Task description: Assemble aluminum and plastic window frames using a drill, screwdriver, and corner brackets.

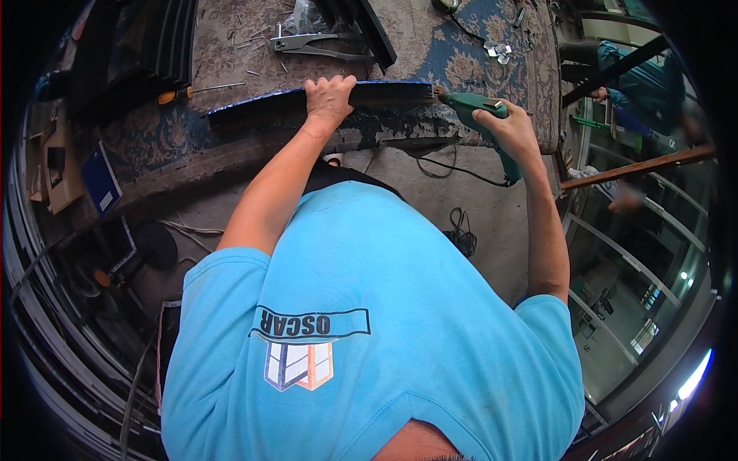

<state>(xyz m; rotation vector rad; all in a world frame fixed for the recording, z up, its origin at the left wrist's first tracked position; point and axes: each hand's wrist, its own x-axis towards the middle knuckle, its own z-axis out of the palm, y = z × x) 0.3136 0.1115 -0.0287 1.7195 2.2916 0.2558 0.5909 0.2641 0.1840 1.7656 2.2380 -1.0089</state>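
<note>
A long black profile (392,94) with a bluish upper edge lies along the near side of the carpet-covered table. My left hand (330,100) is closed over its middle, fingers curled across the far edge. In my right hand (511,127) is a green corded power drill (480,107), its handle wrapped by my fingers. The drill's front end points left and meets the profile's right end; whether the bit is inside the material is too small to tell. A dark cord hangs from the drill's handle below the table edge.
A hand riveter (315,44) lies beyond the profile, beside more black profiles (361,31) and scattered rivets. An orange-handled screwdriver (175,95) rests left, near stacked black profiles (146,46). Another person in teal (638,84) is at the right. A coiled cable (461,230) lies on the floor.
</note>
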